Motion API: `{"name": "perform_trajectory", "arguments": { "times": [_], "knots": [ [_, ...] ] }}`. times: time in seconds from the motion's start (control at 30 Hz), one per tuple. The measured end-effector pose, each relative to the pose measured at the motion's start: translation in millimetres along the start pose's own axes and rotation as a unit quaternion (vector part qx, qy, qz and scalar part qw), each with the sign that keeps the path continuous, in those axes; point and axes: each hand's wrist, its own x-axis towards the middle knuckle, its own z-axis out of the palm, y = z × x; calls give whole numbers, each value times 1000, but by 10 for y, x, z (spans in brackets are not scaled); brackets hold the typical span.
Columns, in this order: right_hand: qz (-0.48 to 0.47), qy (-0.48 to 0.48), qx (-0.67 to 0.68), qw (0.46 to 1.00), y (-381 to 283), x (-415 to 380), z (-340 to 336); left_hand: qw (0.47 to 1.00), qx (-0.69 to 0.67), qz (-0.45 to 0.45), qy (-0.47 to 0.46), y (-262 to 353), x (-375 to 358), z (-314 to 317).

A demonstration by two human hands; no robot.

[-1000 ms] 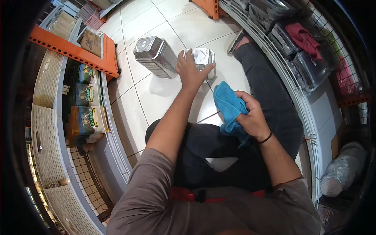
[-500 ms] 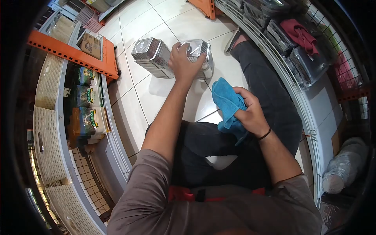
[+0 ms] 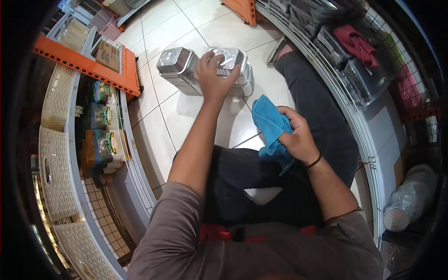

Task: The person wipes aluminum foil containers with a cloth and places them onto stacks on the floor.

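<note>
Two stacks of upside-down aluminium foil trays stand side by side on the tiled floor. My left hand [image 3: 214, 78] spans the top foil tray [image 3: 232, 57] of the right stack [image 3: 247, 83], thumb on the near side and fingers over the far left. That tray sits slightly askew over the ones below. The left stack [image 3: 179, 72] stands close beside my fingers. In front of my right leg, my right hand [image 3: 301, 138] grips a crumpled blue cloth [image 3: 269, 119], its fingers partly hidden in the folds.
On the left, a shelf holds woven plastic baskets [image 3: 58, 175] and printed packets [image 3: 103, 147] behind an orange post [image 3: 84, 63]. The right shelf carries dark plastic-wrapped packs [image 3: 366, 77], a red cloth [image 3: 355, 44] and a wrapped roll [image 3: 410, 198]. My bent legs [image 3: 322, 98] border the floor tiles [image 3: 219, 121].
My left hand has shifted slightly left and nearer, and the top tray has moved with it, out of line with its stack. My right hand and the blue cloth are almost unmoved.
</note>
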Motion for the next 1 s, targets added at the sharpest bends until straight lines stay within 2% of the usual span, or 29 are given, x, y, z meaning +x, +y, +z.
{"name": "perform_trajectory", "arguments": {
  "times": [0.17, 0.23, 0.3, 0.37, 0.47, 0.5, 0.63, 0.67, 0.7, 0.77, 0.83, 0.97, 1.0],
  "knots": [
    [-7, 12, -11, 1000, -19, 12, -26, 993, -109, -27, 33, 17, 49, -54],
    [21, 45, -9, 999, -61, -1, -37, 964, -261, -50, 15, 225, 36, -251],
    [46, 75, -8, 996, -95, 23, -45, 912, -404, -73, 0, 441, -19, -492],
    [47, 79, 28, 995, -80, 52, -39, 915, -403, -21, -22, 663, -231, -682],
    [49, 87, 133, 986, -57, 35, -33, 899, -427, -51, -85, 968, -664, -869],
    [52, 91, 131, 986, -74, 30, -27, 897, -431, -52, -88, 1031, -741, -862],
    [46, 33, 134, 989, -216, 5, 46, 867, -480, -127, 41, 1189, -1021, -808],
    [48, 32, 132, 990, -218, 4, 56, 866, -481, -129, 42, 1167, -1053, -794],
    [53, 47, 157, 985, -218, 7, 63, 777, -589, -223, -7, 1124, -1081, -777],
    [64, 72, 207, 974, -214, 18, 61, 530, -750, -384, -98, 1038, -1128, -733],
    [75, 79, 230, 967, -203, 26, 42, 378, -799, -448, -131, 1041, -1133, -718],
    [106, 11, 35, 994, -156, 60, -81, 436, -796, -411, -81, 1016, -1011, -699],
    [108, 8, 33, 994, -145, 54, -125, 444, -796, -406, -72, 983, -989, -686]
  ]
}}
